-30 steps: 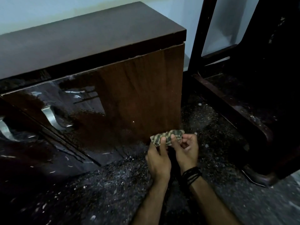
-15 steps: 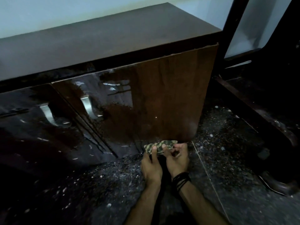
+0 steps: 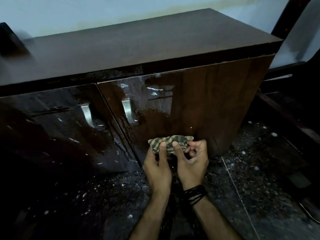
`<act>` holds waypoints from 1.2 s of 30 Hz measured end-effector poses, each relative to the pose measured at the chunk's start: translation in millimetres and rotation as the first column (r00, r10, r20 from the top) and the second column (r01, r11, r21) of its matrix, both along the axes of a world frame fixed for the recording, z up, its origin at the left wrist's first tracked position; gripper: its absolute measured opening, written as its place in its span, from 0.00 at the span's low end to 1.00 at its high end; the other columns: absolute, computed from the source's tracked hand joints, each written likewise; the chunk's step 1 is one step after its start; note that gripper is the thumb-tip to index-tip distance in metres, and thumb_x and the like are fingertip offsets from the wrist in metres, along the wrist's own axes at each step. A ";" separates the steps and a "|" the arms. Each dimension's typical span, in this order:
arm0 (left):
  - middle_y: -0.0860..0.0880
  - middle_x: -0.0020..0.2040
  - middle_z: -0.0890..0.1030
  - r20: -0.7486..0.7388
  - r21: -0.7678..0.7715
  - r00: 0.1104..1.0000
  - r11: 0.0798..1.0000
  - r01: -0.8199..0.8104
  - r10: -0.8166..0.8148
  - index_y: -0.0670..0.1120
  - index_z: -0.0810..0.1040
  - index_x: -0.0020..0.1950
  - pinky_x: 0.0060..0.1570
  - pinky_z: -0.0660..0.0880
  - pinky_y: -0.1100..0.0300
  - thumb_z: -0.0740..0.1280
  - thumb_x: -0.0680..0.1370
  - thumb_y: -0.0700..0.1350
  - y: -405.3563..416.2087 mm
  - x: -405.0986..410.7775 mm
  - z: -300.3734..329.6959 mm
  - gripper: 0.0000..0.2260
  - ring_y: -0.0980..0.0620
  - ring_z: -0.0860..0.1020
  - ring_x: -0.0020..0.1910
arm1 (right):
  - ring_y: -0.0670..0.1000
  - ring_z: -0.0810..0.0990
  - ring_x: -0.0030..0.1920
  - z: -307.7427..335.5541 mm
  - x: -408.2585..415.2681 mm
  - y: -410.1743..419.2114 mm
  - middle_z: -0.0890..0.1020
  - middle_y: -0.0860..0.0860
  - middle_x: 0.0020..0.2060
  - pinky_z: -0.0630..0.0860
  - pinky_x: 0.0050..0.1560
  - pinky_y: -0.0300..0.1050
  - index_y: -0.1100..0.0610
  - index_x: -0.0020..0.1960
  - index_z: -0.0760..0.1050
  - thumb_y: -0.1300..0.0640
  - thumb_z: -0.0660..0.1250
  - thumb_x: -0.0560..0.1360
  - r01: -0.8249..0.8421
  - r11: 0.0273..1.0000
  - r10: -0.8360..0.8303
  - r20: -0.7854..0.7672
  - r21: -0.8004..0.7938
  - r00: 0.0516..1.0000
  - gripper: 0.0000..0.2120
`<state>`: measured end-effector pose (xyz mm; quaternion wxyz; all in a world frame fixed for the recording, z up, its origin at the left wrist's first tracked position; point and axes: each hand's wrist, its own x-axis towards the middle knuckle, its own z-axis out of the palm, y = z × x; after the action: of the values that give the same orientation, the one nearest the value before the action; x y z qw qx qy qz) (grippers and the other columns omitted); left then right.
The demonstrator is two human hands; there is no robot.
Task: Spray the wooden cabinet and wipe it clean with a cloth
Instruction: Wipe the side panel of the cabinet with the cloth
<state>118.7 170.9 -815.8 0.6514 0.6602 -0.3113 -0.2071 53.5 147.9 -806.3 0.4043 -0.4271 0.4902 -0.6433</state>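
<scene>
A low wooden cabinet [image 3: 216, 101] with a dark top and two glossy doors fills the middle of the view. Its right door is wet with spray droplets and streaks around the silver handle [image 3: 128, 111]. A bunched green checked cloth [image 3: 170, 142] is held low in front of the right door, near its bottom edge. My left hand [image 3: 158, 168] pinches the cloth's left part with thumb and fingers. My right hand [image 3: 192, 160] grips the cloth's right part, fingers curled. No spray bottle is in view.
A second silver handle [image 3: 87, 114] sits on the left door. The floor [image 3: 251, 179] is dark speckled stone. Dark wooden furniture [image 3: 294, 122] stands close to the right of the cabinet. A blurred dark object [image 3: 10, 42] sits at the top's far left.
The camera has swung so the cabinet sits more to the right and fuller in view. Both hands stay on the cloth near the right door's bottom edge.
</scene>
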 end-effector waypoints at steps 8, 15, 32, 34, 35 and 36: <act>0.50 0.50 0.86 0.006 0.124 0.999 0.991 -0.040 0.040 0.44 0.83 0.58 0.51 0.77 0.58 0.64 0.80 0.58 2.6 -8.5 -41.7 0.19 0.50 0.83 0.53 | 0.45 0.73 0.33 -53.4 -6.9 -1.7 0.74 0.51 0.34 0.74 0.34 0.37 0.53 0.41 0.69 0.58 0.78 0.68 0.000 0.992 0.007 -0.054 0.127 0.999 0.16; 0.46 0.50 0.86 0.019 0.331 1.000 0.944 0.013 -0.020 0.46 0.81 0.59 0.52 0.80 0.48 0.54 0.72 0.76 9.4 -13.5 -83.2 0.38 0.45 0.83 0.52 | 0.49 0.73 0.34 -101.7 -17.2 -2.9 0.74 0.50 0.32 0.71 0.34 0.35 0.51 0.39 0.68 0.57 0.78 0.68 0.017 0.957 0.034 -0.172 0.290 0.984 0.18; 0.48 0.43 0.87 -0.129 0.317 0.991 0.948 0.008 0.035 0.47 0.84 0.50 0.50 0.80 0.46 0.63 0.72 0.69 25.0 47.3 -90.1 0.27 0.47 0.85 0.48 | 0.49 0.73 0.31 -92.9 38.4 15.9 0.74 0.49 0.31 0.71 0.34 0.43 0.52 0.39 0.68 0.54 0.79 0.67 0.002 0.958 0.077 -0.263 0.286 0.962 0.17; 0.50 0.43 0.87 -0.110 0.311 0.993 0.950 0.001 0.035 0.49 0.85 0.51 0.49 0.80 0.47 0.61 0.70 0.71 28.4 56.0 -87.7 0.29 0.51 0.85 0.47 | 0.49 0.73 0.30 -90.5 45.9 17.9 0.74 0.49 0.31 0.71 0.33 0.42 0.54 0.39 0.70 0.54 0.79 0.67 -0.004 0.968 0.073 -0.266 0.252 0.961 0.17; 0.51 0.43 0.87 -0.106 0.309 0.994 0.951 -0.005 0.040 0.49 0.85 0.51 0.49 0.80 0.48 0.61 0.71 0.71 29.3 59.5 -83.6 0.29 0.51 0.85 0.46 | 0.49 0.72 0.30 -86.4 49.5 18.0 0.74 0.49 0.31 0.71 0.33 0.42 0.54 0.40 0.70 0.53 0.79 0.67 -0.007 0.972 0.071 -0.263 0.235 0.962 0.17; 0.51 0.43 0.87 -0.106 0.301 0.993 0.954 -0.008 0.041 0.48 0.85 0.51 0.49 0.80 0.49 0.62 0.73 0.69 28.7 60.4 -78.6 0.27 0.52 0.85 0.47 | 0.48 0.72 0.30 -82.5 51.6 17.7 0.75 0.49 0.31 0.72 0.33 0.43 0.54 0.39 0.70 0.53 0.79 0.67 -0.004 0.975 0.063 -0.256 0.222 0.965 0.17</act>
<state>179.1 199.6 -894.3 0.5626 0.7426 -0.2314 -0.2802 105.1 165.6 -888.8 0.3917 -0.4692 0.6001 -0.5160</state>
